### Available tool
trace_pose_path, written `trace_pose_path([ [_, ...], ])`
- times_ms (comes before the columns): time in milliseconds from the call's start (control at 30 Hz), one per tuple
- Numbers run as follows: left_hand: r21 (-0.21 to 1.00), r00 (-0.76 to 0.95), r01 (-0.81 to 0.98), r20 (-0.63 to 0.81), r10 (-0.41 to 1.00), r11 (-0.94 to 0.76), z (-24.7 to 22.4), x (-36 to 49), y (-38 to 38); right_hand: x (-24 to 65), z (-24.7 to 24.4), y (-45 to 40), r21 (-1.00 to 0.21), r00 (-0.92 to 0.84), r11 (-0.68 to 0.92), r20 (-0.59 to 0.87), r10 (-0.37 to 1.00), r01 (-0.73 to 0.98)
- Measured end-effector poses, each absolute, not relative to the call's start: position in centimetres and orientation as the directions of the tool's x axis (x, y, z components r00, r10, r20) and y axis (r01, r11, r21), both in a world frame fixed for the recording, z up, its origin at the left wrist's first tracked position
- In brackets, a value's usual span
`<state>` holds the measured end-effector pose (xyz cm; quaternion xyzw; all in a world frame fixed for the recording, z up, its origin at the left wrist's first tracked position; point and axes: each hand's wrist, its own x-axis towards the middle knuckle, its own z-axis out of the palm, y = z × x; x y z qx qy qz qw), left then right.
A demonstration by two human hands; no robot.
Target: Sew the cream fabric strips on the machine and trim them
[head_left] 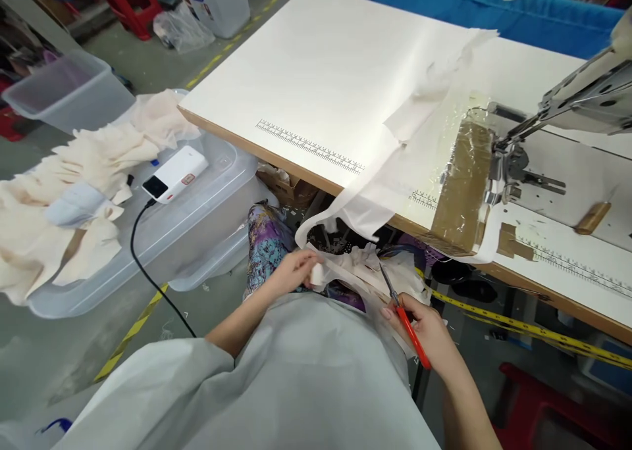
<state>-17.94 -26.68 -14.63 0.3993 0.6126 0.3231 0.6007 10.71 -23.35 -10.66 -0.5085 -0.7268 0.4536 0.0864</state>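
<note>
In my lap, below the table edge, my left hand (295, 270) is closed on a pale strip of fabric (340, 203), which runs up over the edge toward the sewing machine (518, 157). My right hand (423, 331) grips a pair of scissors (407, 326) with red handles, the metal tips pointing up and away from me. More pale fabric pieces (390, 269) lie bunched in my lap between the two hands. Sheer pale fabric (439, 98) also spreads across the table beside the machine.
The white table (316, 62) has printed rulers along its front. At left, a lidded plastic bin (197, 193) carries cream fabric pieces (99, 160) and a white device (176, 174) with a black cable. A yellow tape measure (523, 328) hangs at the right, above a red stool (553, 404).
</note>
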Motion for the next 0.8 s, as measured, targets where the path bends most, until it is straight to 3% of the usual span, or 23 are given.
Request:
trace_pose_path([
  [67,0.899,0.32,-0.059,-0.395,0.861,0.434,-12.4,-16.5,-26.7,10.2,-10.4,-23.1,-0.762,-0.491,0.044,-0.37,0.789,0.646],
  [100,0.91,0.38,-0.076,-0.352,0.855,0.408,-11.4,-16.0,-26.6,10.0,-10.3,-23.0,-0.766,-0.505,0.034,-0.389,0.77,0.642],
  [233,0.96,0.166,0.227,-0.204,0.965,0.164,-9.1,-15.4,-25.5,9.6,-9.7,-22.5,-0.794,-0.601,0.021,-0.442,0.666,0.608],
  [300,0.952,0.093,0.291,-0.123,0.988,0.091,-8.8,-15.4,-25.1,9.6,-9.4,-22.3,-0.815,-0.652,0.023,-0.447,0.612,0.579],
  [400,0.96,0.194,0.128,-0.272,0.943,0.25,-8.9,-15.4,-24.9,9.5,-9.1,-22.0,-0.817,-0.686,0.03,-0.463,0.561,0.576],
  [533,0.848,0.352,-0.103,-0.458,0.816,0.52,-9.4,-15.3,-24.9,9.1,-9.1,-21.5,-0.815,-0.697,0.027,-0.477,0.536,0.579],
  [800,0.784,0.355,-0.205,-0.498,0.791,0.586,-10.4,-15.8,-24.8,8.1,-9.4,-20.5,-0.809,-0.718,-0.053,-0.548,0.428,0.586],
])
